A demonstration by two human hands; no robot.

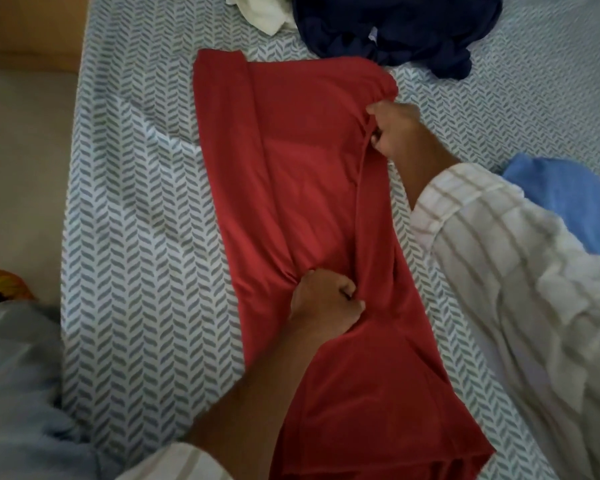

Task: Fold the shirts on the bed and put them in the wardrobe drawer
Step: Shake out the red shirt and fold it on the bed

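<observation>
A red shirt (pixel 291 174) lies lengthwise on the bed (pixel 136 237), folded into a long strip. My left hand (pixel 326 299) pinches a bunch of the red cloth near the strip's middle, fingers curled. At the shirt's right edge, farther up, my right hand (pixel 395 129) grips the fold of fabric. A crumpled navy shirt (pixel 395 29) lies at the top of the bed, a white garment (pixel 260 12) to its left, and a blue shirt (pixel 568 199) at the right behind my sleeve.
The bed has a grey-and-white herringbone sheet. Pale floor (pixel 21 168) runs along its left side, with a wooden piece of furniture (pixel 32 26) at the top left. A light blue cloth (pixel 21 393) and a colourful item (pixel 0 282) sit at the lower left.
</observation>
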